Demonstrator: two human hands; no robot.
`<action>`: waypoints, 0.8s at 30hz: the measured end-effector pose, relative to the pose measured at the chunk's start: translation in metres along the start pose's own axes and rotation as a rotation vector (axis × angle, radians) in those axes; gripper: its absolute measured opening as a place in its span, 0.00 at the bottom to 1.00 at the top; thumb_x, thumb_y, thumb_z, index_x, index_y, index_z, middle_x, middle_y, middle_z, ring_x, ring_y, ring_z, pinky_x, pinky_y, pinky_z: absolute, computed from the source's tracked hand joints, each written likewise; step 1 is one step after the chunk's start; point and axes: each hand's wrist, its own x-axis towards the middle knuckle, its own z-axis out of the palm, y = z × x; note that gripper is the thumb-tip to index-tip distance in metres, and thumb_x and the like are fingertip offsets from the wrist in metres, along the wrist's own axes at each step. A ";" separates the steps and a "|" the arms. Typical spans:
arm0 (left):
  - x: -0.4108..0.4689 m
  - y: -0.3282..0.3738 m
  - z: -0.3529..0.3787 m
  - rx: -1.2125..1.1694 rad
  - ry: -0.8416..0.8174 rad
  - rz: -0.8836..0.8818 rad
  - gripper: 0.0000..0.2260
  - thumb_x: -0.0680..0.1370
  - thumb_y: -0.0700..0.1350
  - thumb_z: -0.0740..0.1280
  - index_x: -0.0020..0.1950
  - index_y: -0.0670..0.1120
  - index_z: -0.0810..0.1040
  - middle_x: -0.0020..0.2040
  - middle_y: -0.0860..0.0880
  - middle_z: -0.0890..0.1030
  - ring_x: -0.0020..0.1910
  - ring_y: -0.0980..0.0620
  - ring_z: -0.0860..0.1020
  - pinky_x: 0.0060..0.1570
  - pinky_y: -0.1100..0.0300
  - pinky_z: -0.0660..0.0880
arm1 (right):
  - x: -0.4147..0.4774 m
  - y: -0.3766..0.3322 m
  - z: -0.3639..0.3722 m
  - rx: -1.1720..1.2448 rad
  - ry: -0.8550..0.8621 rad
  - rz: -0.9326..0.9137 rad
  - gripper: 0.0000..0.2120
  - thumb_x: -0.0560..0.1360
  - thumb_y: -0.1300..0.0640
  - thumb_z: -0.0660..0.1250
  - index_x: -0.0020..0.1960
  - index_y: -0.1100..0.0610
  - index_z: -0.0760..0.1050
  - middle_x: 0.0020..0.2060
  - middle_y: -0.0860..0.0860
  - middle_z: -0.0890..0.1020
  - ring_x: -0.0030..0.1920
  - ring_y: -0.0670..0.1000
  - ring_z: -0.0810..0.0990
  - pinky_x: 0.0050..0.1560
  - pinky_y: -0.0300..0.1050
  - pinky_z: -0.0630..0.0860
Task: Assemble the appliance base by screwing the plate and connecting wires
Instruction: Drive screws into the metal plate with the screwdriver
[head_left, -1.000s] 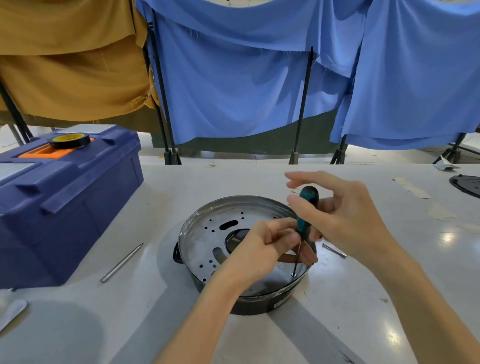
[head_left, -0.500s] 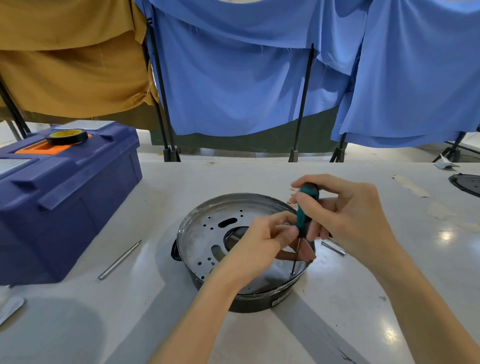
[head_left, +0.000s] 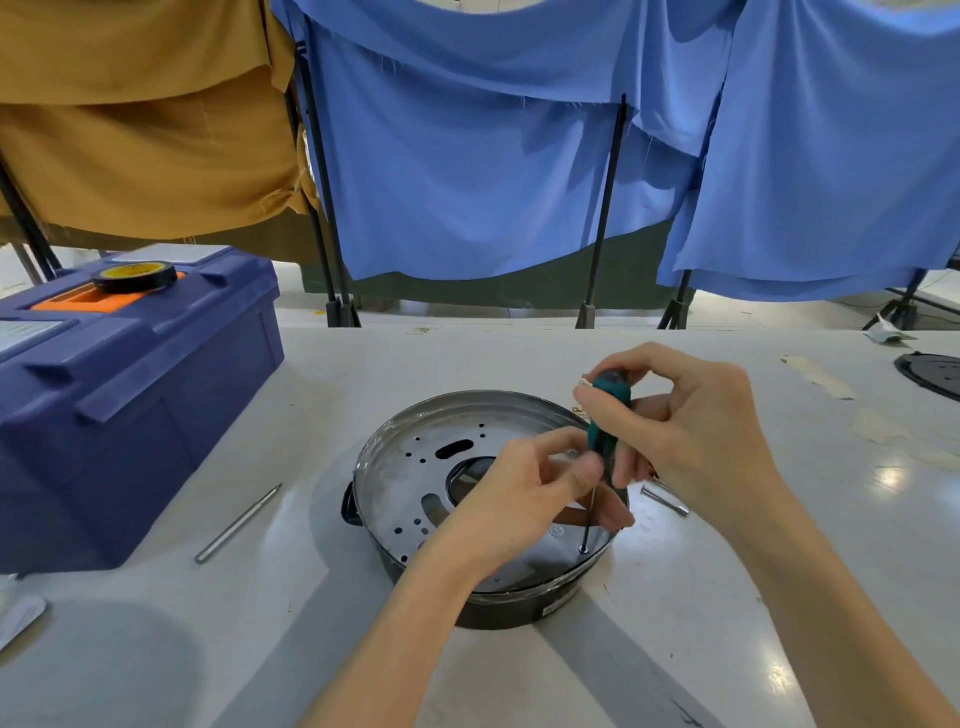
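There is one camera, and it sits on the person's head. It looks forward and down at the desk (head_left: 519, 358). It is very near: both arms come in from the bottom edge, and the left hand (head_left: 524, 493) and right hand (head_left: 696, 441) meet just below the middle of the frame. The view is wide. It takes in a blue box (head_left: 130, 395) at the left edge and hanging cloths (head_left: 467, 182) across the whole top, beyond the far side of the desk.

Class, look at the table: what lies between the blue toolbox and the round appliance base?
In the head view, one thin metal rod lies on the table between the toolbox and the base.
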 end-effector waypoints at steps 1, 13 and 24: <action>0.000 0.000 0.000 -0.013 -0.009 0.000 0.08 0.83 0.43 0.61 0.58 0.43 0.76 0.43 0.43 0.85 0.46 0.45 0.84 0.55 0.53 0.79 | 0.001 0.000 0.003 -0.051 0.046 -0.012 0.07 0.71 0.56 0.75 0.43 0.51 0.76 0.29 0.45 0.79 0.20 0.47 0.78 0.24 0.34 0.74; 0.001 -0.004 -0.002 -0.005 -0.026 0.009 0.11 0.84 0.42 0.58 0.61 0.41 0.77 0.45 0.46 0.86 0.49 0.45 0.84 0.57 0.54 0.79 | -0.002 0.008 0.002 -0.023 -0.012 0.009 0.06 0.72 0.55 0.74 0.48 0.54 0.81 0.34 0.48 0.83 0.19 0.50 0.78 0.24 0.34 0.74; 0.002 -0.003 -0.001 0.001 -0.017 0.014 0.10 0.83 0.38 0.57 0.61 0.38 0.75 0.42 0.45 0.85 0.45 0.43 0.84 0.55 0.52 0.79 | 0.000 0.001 0.003 -0.112 -0.022 0.019 0.15 0.69 0.43 0.73 0.51 0.48 0.80 0.36 0.48 0.81 0.26 0.48 0.79 0.28 0.39 0.77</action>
